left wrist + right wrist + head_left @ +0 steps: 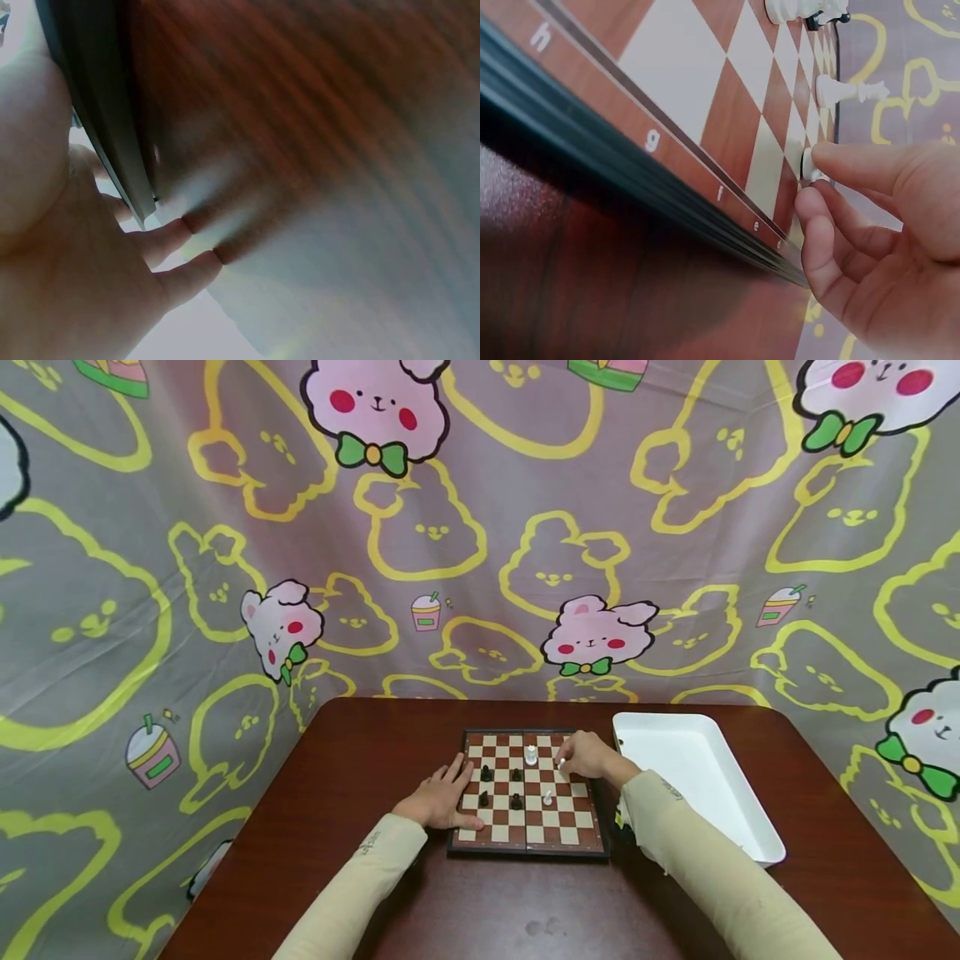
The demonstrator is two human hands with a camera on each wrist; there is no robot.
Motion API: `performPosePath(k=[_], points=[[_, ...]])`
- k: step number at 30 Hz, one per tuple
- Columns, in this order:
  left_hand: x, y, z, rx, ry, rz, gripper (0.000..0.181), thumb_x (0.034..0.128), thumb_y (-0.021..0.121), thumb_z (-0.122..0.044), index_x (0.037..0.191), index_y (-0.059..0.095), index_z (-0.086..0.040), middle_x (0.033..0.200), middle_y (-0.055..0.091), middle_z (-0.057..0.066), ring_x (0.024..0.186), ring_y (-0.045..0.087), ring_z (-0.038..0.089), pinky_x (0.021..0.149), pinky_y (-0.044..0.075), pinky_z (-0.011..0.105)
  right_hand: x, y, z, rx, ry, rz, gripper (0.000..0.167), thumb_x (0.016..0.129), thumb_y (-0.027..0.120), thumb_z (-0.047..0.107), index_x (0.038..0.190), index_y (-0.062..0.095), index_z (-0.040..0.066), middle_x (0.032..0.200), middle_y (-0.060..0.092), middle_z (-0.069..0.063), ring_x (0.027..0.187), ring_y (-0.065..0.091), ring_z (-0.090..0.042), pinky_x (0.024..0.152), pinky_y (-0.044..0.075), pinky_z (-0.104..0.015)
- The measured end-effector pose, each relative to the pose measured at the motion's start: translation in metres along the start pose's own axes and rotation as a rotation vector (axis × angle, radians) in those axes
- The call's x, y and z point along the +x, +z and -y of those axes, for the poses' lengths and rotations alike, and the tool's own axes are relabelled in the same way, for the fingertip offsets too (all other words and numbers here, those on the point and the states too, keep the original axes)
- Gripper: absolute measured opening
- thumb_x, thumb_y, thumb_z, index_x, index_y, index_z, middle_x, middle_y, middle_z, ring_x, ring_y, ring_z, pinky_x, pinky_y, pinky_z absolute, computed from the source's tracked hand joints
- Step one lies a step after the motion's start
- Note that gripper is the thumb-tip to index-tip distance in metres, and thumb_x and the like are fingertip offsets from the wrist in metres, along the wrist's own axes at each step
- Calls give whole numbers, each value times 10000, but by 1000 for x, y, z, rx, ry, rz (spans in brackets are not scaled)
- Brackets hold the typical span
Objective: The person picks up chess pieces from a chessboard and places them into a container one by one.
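A chessboard (pixel 536 833) lies on the table. My left hand (pixel 442 799) rests spread at its left edge, thumb on the near-left squares; in the left wrist view the hand (pixel 82 277) is beside the board's dark side (pixel 97 97). My right hand (pixel 588 754) pinches a small white piece (pixel 562 763) at the board's right side. The right wrist view shows that piece (pixel 806 163) at the thumb and fingertips of the hand (pixel 900 232), low over the squares. A larger white piece (pixel 531 755) stands left of it, and a white piece (pixel 547 797) stands nearer.
Several black pieces, among them one at the back left (pixel 486 772) and one near the middle fold (pixel 517 802), stand on the board's left half. A white tray (pixel 693 777) lies right of the board, beside my right forearm. A patterned cloth (pixel 480 527) hangs behind the table.
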State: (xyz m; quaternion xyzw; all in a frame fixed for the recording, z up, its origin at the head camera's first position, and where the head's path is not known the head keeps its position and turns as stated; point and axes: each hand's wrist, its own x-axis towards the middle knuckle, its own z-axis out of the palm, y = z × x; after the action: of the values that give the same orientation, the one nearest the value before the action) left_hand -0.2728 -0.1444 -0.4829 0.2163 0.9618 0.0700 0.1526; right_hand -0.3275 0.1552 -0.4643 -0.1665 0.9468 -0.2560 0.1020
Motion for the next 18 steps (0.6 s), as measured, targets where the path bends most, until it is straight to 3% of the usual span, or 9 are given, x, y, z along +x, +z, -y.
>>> performPosePath(k=[13, 18], points=[[1, 1, 2, 12, -6, 12, 1098, 753, 585, -712, 1539, 86, -131, 1576, -28, 129, 1371, 211, 412, 1017, 305, 559, -18, -29, 11, 46, -102, -1, 96, 866, 676, 68, 916, 757, 79, 955, 692, -28, 752, 592, -130, 635, 495, -318], [0, 0, 1, 7, -11, 12, 1097, 753, 592, -704, 1540, 83, -135, 1577, -28, 128, 1372, 209, 412, 1021, 300, 559, -23, -47, 11, 57, -140, -8, 93, 869, 664, 43, 918, 743, 50, 906, 703, -49, 757, 610, -175, 639, 488, -325]])
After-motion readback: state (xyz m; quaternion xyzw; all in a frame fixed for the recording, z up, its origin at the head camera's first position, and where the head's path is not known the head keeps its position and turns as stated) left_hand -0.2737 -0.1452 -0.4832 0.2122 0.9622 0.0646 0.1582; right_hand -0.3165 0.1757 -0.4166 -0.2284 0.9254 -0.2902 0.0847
